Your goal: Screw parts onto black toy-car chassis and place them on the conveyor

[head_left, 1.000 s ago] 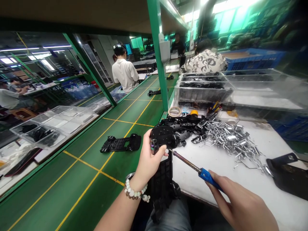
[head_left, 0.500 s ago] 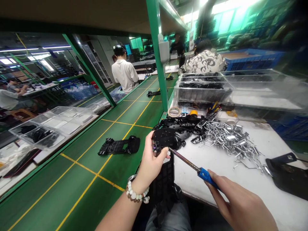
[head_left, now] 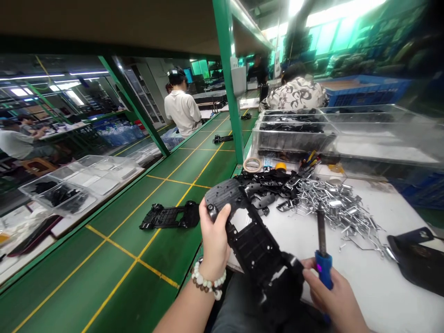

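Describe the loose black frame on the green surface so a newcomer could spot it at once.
Start at the green work surface with yellow lines, left of the white bench. Just past the person's left hand, a black perforated plastic frame lies flat. Unlike the black frame held in that hand, it lies alone.

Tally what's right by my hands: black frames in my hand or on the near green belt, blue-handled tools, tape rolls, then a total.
Black frames: 2, one black frame in the left hand, another black frame on the green belt
Blue-handled tools: 1, the blue-handled tool in the right hand
Tape rolls: 1, the tape roll
Total: 4
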